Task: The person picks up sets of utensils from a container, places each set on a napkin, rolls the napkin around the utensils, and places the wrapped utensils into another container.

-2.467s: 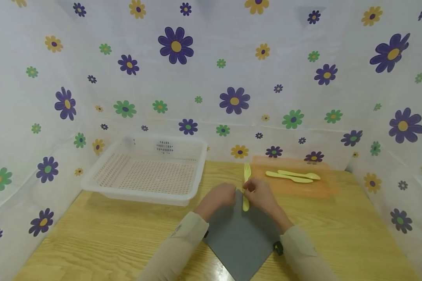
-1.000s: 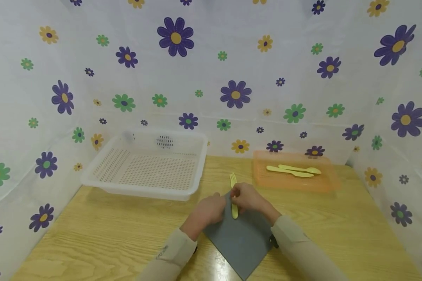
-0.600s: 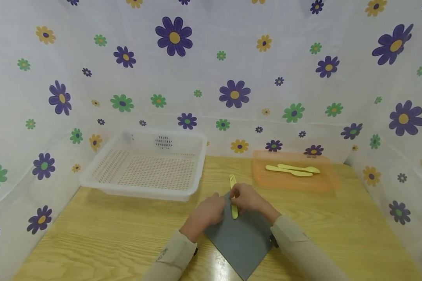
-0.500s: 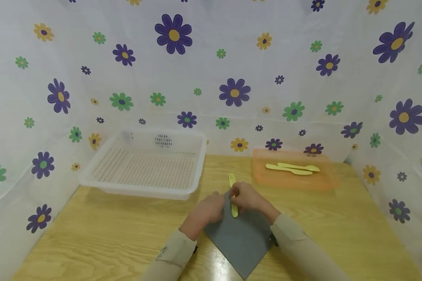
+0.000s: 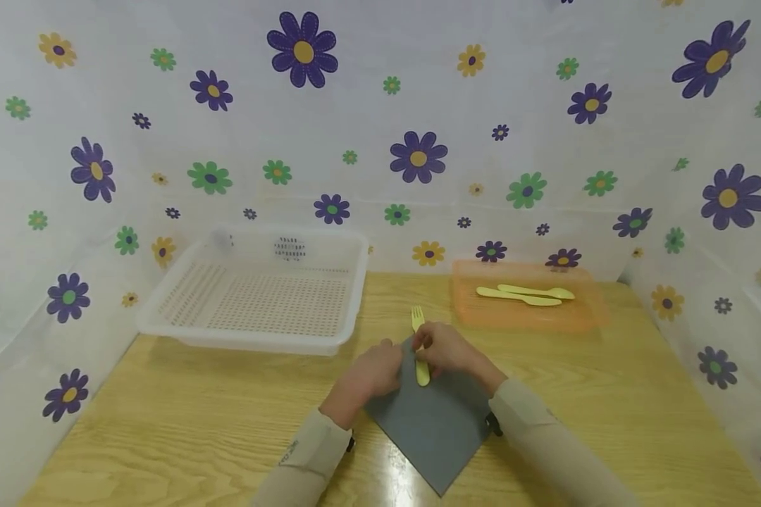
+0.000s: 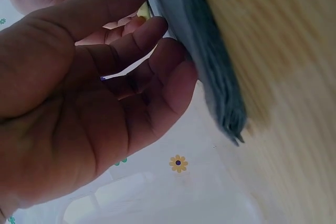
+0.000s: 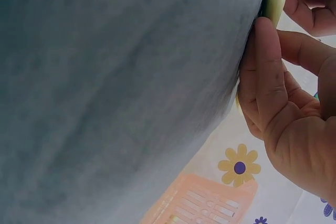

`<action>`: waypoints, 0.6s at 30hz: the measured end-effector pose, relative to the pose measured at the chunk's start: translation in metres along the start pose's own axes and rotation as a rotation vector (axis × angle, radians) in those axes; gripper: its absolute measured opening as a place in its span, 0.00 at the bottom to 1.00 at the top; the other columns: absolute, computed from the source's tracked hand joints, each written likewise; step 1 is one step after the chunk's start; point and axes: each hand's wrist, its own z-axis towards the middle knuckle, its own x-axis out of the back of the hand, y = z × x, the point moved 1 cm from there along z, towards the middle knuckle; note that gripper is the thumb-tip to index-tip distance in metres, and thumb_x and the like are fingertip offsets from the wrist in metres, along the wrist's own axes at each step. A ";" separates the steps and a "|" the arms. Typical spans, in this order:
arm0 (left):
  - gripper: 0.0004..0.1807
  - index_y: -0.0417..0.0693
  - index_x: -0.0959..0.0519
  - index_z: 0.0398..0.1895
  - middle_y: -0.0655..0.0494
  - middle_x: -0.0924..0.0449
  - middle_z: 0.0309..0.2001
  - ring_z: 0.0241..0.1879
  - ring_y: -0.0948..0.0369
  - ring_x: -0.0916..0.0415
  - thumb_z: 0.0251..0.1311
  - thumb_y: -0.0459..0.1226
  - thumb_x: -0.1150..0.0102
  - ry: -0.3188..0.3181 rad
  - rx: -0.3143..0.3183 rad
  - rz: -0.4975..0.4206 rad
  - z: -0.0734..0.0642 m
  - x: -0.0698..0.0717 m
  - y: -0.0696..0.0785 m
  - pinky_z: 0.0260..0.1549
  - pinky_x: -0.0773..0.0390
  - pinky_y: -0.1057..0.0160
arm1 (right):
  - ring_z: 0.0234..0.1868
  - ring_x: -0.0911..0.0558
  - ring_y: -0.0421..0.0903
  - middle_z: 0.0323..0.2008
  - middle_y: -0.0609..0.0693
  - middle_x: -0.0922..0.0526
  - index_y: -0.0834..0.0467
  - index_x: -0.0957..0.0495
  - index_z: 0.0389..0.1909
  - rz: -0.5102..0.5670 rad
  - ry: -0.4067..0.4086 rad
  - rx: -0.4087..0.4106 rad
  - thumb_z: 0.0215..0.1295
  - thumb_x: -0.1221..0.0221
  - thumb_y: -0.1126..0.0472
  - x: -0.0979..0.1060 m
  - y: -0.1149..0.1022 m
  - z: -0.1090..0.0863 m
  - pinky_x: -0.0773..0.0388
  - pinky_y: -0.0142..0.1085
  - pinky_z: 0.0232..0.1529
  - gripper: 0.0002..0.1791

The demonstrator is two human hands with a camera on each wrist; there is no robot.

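A grey folded cloth napkin point(image 5: 434, 433) lies cornerwise on the wooden table, its stacked layers showing in the left wrist view. Across its far corner lies a pale yellow plastic fork point(image 5: 423, 373), tines pointing away and past the cloth. My right hand point(image 5: 449, 348) pinches the fork near its middle, covering that stretch of it. Just left of it, my left hand point(image 5: 370, 372) holds the napkin's far left edge. In the left wrist view, the bent fingers and thumb of the left hand point(image 6: 79, 87) meet the cloth. The fork's handle end point(image 7: 275, 1) shows beyond the right fingers in the right wrist view.
An orange tray point(image 5: 514, 322) at the back right holds a yellow knife point(image 5: 520, 298) and a yellow spoon point(image 5: 561, 293). A white perforated basket point(image 5: 254, 341) stands at the back left. Flower-print sheeting point(image 5: 355, 120) encloses the table at the back and sides.
Since the oldest frame, the fork has shifted left and slightly nearer with my right hand, over the napkin's corner. My left hand has moved a little left and nearer. Lately both hands stay nearly still.
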 end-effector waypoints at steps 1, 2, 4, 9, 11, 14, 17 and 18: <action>0.08 0.36 0.23 0.41 0.46 0.28 0.35 0.29 0.57 0.30 0.59 0.30 0.38 0.001 0.001 0.003 -0.001 -0.001 0.000 0.28 0.24 0.57 | 0.16 0.21 0.44 0.29 0.57 0.22 0.67 0.22 0.38 -0.001 -0.002 0.000 0.61 0.41 0.73 -0.001 0.001 -0.001 0.20 0.37 0.19 0.06; 0.09 0.36 0.23 0.41 0.46 0.28 0.35 0.29 0.56 0.30 0.59 0.30 0.38 -0.001 0.004 0.004 -0.001 -0.002 0.000 0.28 0.23 0.57 | 0.16 0.21 0.44 0.29 0.57 0.22 0.67 0.22 0.39 -0.001 -0.004 -0.002 0.61 0.41 0.73 -0.002 0.001 -0.001 0.20 0.37 0.19 0.06; 0.09 0.36 0.23 0.41 0.46 0.28 0.36 0.29 0.56 0.30 0.59 0.31 0.38 -0.001 0.007 0.011 -0.001 -0.002 0.001 0.29 0.23 0.57 | 0.16 0.21 0.43 0.29 0.56 0.22 0.66 0.21 0.39 -0.005 0.001 -0.005 0.61 0.41 0.72 -0.002 0.000 -0.001 0.20 0.37 0.19 0.06; 0.09 0.37 0.23 0.42 0.45 0.27 0.36 0.29 0.56 0.30 0.60 0.31 0.38 -0.020 0.014 0.005 -0.001 0.001 0.001 0.29 0.23 0.56 | 0.17 0.21 0.43 0.29 0.56 0.23 0.67 0.21 0.39 -0.017 -0.012 0.004 0.61 0.40 0.72 0.001 -0.003 0.000 0.20 0.36 0.20 0.06; 0.09 0.36 0.23 0.42 0.45 0.27 0.36 0.29 0.57 0.30 0.60 0.31 0.38 -0.026 0.014 0.004 -0.002 0.002 0.001 0.29 0.23 0.57 | 0.17 0.21 0.43 0.30 0.56 0.23 0.68 0.22 0.39 -0.018 -0.017 0.001 0.61 0.40 0.72 0.000 -0.003 0.000 0.19 0.36 0.20 0.06; 0.09 0.36 0.23 0.42 0.45 0.27 0.36 0.28 0.57 0.30 0.60 0.31 0.39 -0.032 0.016 0.001 -0.002 0.003 0.001 0.29 0.23 0.57 | 0.18 0.20 0.44 0.32 0.56 0.23 0.68 0.22 0.39 -0.012 -0.019 0.001 0.61 0.40 0.73 -0.001 -0.003 -0.001 0.19 0.36 0.20 0.06; 0.10 0.35 0.22 0.44 0.46 0.28 0.37 0.29 0.57 0.31 0.60 0.31 0.39 -0.046 0.021 -0.006 -0.002 0.002 0.002 0.29 0.23 0.58 | 0.19 0.19 0.45 0.33 0.57 0.23 0.69 0.21 0.40 -0.002 -0.026 -0.004 0.61 0.40 0.73 -0.002 -0.003 -0.001 0.19 0.36 0.21 0.07; 0.10 0.35 0.22 0.44 0.46 0.28 0.37 0.29 0.57 0.31 0.61 0.31 0.39 -0.053 0.024 -0.014 -0.002 0.001 0.001 0.28 0.23 0.58 | 0.19 0.19 0.45 0.33 0.57 0.23 0.69 0.21 0.40 0.001 -0.032 -0.005 0.61 0.40 0.73 -0.002 -0.003 -0.002 0.19 0.37 0.21 0.07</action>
